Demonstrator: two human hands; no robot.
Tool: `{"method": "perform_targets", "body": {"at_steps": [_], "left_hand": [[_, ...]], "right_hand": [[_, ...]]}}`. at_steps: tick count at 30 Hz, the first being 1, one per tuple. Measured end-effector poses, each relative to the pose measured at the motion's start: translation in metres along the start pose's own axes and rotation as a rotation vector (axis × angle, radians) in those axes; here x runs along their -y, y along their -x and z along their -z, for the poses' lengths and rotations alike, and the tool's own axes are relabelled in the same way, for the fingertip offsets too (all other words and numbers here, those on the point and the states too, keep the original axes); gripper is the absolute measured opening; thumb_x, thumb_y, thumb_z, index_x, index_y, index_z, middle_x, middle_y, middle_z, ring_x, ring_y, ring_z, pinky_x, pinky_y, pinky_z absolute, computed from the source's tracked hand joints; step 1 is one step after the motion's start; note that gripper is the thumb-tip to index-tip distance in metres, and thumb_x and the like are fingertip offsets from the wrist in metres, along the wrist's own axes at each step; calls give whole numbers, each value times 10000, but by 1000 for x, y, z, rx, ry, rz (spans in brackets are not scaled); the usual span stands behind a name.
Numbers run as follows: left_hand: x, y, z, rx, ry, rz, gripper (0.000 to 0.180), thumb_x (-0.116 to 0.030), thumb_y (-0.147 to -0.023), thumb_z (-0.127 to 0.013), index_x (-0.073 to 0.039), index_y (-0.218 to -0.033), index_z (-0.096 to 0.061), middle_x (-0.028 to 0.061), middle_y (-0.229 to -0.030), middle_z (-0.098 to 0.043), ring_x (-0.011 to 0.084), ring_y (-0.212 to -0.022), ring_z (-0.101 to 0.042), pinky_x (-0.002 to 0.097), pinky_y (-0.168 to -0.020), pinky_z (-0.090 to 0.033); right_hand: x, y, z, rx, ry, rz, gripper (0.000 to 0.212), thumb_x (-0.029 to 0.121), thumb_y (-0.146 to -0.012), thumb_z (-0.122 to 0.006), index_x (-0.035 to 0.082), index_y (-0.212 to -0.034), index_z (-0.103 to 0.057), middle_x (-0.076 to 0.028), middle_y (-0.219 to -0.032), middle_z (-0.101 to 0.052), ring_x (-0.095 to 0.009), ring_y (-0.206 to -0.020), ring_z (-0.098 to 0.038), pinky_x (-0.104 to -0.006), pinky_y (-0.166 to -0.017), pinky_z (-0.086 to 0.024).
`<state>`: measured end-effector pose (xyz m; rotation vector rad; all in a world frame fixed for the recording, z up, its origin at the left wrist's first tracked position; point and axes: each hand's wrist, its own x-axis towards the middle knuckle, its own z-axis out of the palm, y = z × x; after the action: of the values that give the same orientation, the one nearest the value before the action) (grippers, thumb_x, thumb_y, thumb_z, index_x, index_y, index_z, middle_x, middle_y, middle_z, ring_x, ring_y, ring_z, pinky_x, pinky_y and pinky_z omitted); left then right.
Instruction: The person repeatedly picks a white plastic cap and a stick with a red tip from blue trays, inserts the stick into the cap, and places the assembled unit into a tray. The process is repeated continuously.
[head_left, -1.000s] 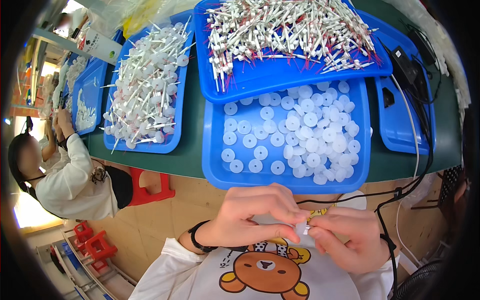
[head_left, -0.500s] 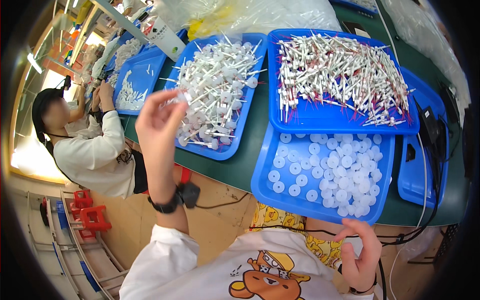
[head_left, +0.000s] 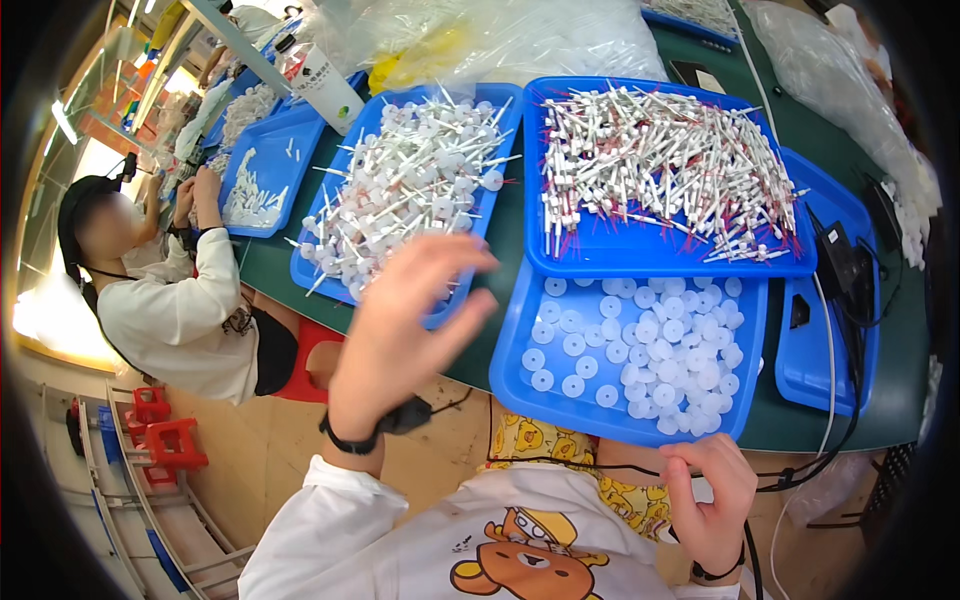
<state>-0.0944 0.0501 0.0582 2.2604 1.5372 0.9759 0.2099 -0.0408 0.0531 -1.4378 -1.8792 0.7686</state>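
Note:
My left hand (head_left: 405, 325) is over the near right corner of a blue tray (head_left: 508, 112), its fingers apart and nothing seen between them. That tray holds a heap of thin white sticks with translucent discs on them (head_left: 405, 185). In front of my body my right hand (head_left: 712, 500) is curled, thumb and forefinger together just below a second blue tray (head_left: 512, 372); anything pinched there is too small to make out. Loose translucent discs (head_left: 680, 365), each with a centre hole, lie in this second tray. A third blue tray (head_left: 620, 238) overlaps its far side, full of white sticks with red wires (head_left: 670, 165).
At the left a person in a white top (head_left: 185, 325) sits working beside another blue tray (head_left: 290, 190). A white bottle (head_left: 325, 85) and clear plastic bags (head_left: 560, 40) are at the back. Black cables (head_left: 850, 350) cross a blue tray at the right. Red stools (head_left: 172, 445) stand lower left.
My left hand has moved right and nearer, away from the left tray's near left side, and its fingers have spread. The right hand's thumb and forefinger have come together.

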Motion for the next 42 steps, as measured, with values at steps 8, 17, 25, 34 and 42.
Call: {"method": "perform_targets", "body": {"at_steps": [8, 17, 25, 34, 42], "left_hand": [[-35, 19, -78, 210, 16, -72, 545, -200, -818, -796, -37, -1297, -593, 188, -1403, -513, 385, -1276, -503, 455, -1062, -423], [-49, 4, -107, 262, -203, -125, 632, -347, -909, -695, -30, -1416, -492, 207, -1469, -424, 411, -1310, -404, 490, -1127, -302], [-44, 8, -107, 301, 8, -83, 408, -248, -866, -729, -52, -1199, -597, 139, -1160, -551, 340, -1116, -496, 443, -970, -404], [-46, 5, -108, 200, 40, -158, 277, -197, -870, -718, -31, -1051, -591, 122, -1029, -561, 323, -1011, -518, 437, -875, -431], [-41, 9, -108, 332, 130, -67, 357, -199, -873, -722, -45, -1174, -607, 137, -1043, -597, 317, -990, -564, 410, -884, -442]], "right_hand": [[-31, -24, -4, -119, 340, 106, 309, 67, -883, -685, -38, -1165, -610, -187, -1164, -585, -360, -1046, -585, -423, -879, -481], [-70, -77, -16, -59, 504, 194, 489, 230, -922, -672, -22, -1314, -524, -251, -1352, -500, -456, -1272, -457, -505, -1092, -355], [-58, -76, -16, 65, 327, 298, 316, 208, -838, -734, 31, -1060, -595, -179, -1137, -529, -392, -1066, -489, -488, -955, -391], [-59, -77, -24, -30, 376, 298, 414, 236, -850, -737, 9, -1163, -591, -173, -1129, -528, -381, -1076, -498, -498, -925, -421], [-56, -70, -21, -22, 370, 279, 432, 303, -843, -741, 6, -1126, -608, -202, -1120, -526, -401, -1057, -501, -503, -943, -400]]}}
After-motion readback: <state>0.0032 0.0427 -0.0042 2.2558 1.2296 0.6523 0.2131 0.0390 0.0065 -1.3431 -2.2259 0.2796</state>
